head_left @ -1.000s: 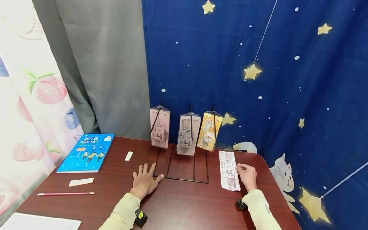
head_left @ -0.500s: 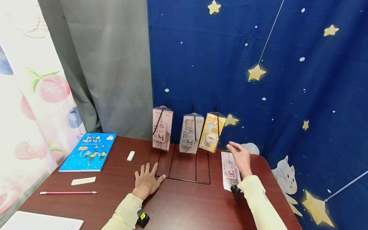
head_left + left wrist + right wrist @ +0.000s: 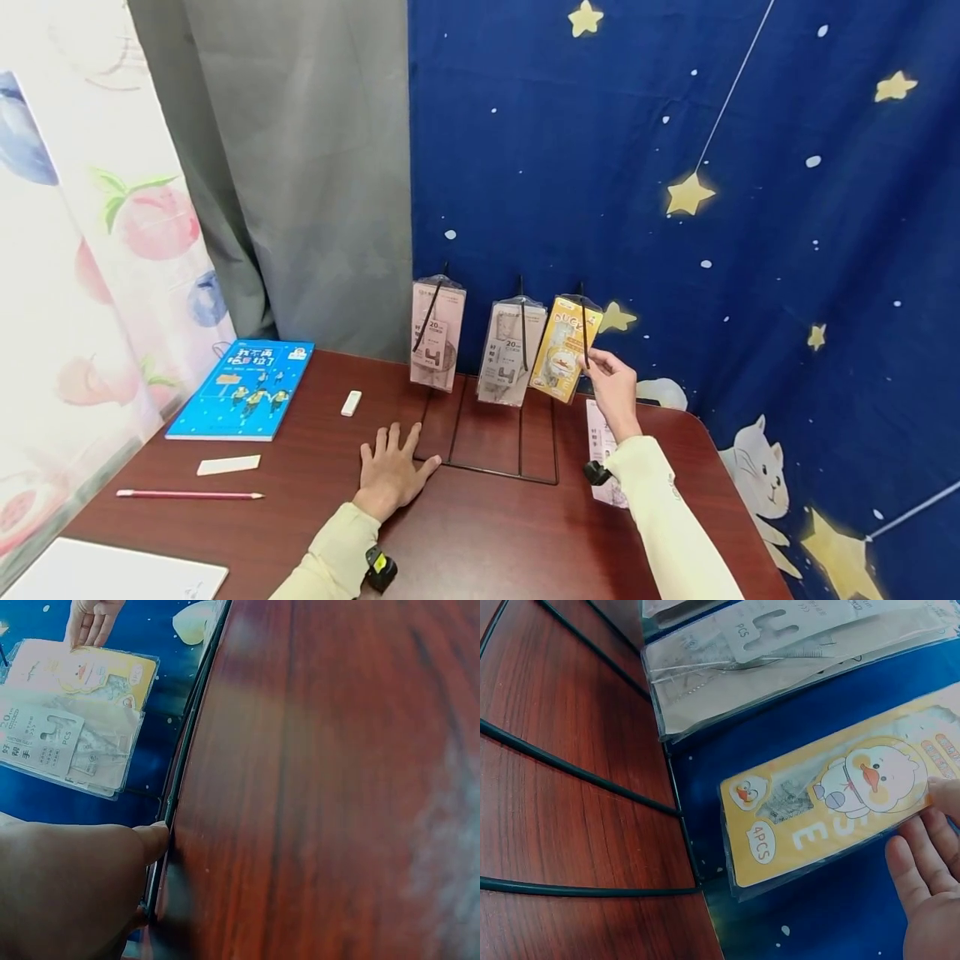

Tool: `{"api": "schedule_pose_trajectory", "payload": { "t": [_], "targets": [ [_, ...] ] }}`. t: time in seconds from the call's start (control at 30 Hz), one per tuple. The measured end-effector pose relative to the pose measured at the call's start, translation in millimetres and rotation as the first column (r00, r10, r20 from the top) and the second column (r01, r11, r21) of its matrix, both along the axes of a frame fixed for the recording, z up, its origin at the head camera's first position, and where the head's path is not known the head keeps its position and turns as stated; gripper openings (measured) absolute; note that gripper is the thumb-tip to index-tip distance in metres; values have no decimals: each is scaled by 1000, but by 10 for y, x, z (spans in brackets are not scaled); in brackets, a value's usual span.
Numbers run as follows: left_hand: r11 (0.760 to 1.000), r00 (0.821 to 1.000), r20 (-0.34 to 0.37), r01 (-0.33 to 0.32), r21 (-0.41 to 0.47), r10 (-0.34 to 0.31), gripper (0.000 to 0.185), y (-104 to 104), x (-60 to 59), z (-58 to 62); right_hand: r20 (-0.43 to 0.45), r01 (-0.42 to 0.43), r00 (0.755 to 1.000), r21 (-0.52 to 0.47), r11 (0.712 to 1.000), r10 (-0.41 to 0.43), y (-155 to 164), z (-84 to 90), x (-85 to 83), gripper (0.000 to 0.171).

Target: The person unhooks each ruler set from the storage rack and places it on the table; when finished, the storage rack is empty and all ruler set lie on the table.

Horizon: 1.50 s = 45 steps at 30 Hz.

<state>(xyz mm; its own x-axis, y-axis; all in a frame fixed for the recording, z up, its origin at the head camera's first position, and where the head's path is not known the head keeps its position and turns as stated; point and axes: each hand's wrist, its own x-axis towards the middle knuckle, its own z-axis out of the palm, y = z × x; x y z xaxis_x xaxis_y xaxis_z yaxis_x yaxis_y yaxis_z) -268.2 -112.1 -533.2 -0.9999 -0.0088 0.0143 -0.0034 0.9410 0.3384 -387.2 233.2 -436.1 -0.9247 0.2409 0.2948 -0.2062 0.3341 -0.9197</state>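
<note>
The right hand (image 3: 613,390) is raised at the edge of the yellow duck packet (image 3: 564,348), its fingers (image 3: 919,874) reaching to the packet's side and touching it; whether they actually pinch it cannot be told. That packet hangs on the rightmost hook of the black wire rack (image 3: 487,454), which stands at the back of the wooden table (image 3: 480,533) against the blue starry curtain (image 3: 750,250). The left hand (image 3: 390,472) lies flat on the table with fingers spread, its thumb against the rack's base wire. Two more packets hang on the rack: a grey one (image 3: 512,352) in the middle and a pink one (image 3: 437,346) on the left. A further pink packet (image 3: 603,450) lies flat on the table under the right forearm. Farther left lie a small white eraser (image 3: 350,402), a blue book (image 3: 243,388), a white strip (image 3: 228,464), a pink pencil (image 3: 189,494) and a white sheet (image 3: 112,575).
</note>
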Motion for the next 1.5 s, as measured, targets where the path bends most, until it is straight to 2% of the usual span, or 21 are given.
{"api": "schedule_pose_trajectory", "payload": {
  "t": [0.33, 0.53, 0.73, 0.93, 1.5],
  "targets": [
    [1000, 1000, 29, 3, -13, -3, 73, 9, 4, 45, 19, -26, 999, -1, 1000, 27, 79, 34, 177, 33],
    [1000, 1000, 22, 2, -6, -2, 72, 7, 2, 25, 54, -54, 997, 9, 999, 53, 67, 41, 327, 41],
    [1000, 1000, 11, 4, -14, -4, 72, -2, -12, 21, 47, -76, 996, -16, 997, 77, 29, 37, 480, 40],
    [1000, 1000, 11, 11, -26, -11, 72, -3, -19, 17, 41, -60, 997, -10, 998, 61, 36, 17, 665, 38],
    [1000, 1000, 13, 12, -24, -12, 71, -8, -18, 5, 109, -19, 994, 42, 999, 14, 47, 89, 1286, 35]
  ]
}}
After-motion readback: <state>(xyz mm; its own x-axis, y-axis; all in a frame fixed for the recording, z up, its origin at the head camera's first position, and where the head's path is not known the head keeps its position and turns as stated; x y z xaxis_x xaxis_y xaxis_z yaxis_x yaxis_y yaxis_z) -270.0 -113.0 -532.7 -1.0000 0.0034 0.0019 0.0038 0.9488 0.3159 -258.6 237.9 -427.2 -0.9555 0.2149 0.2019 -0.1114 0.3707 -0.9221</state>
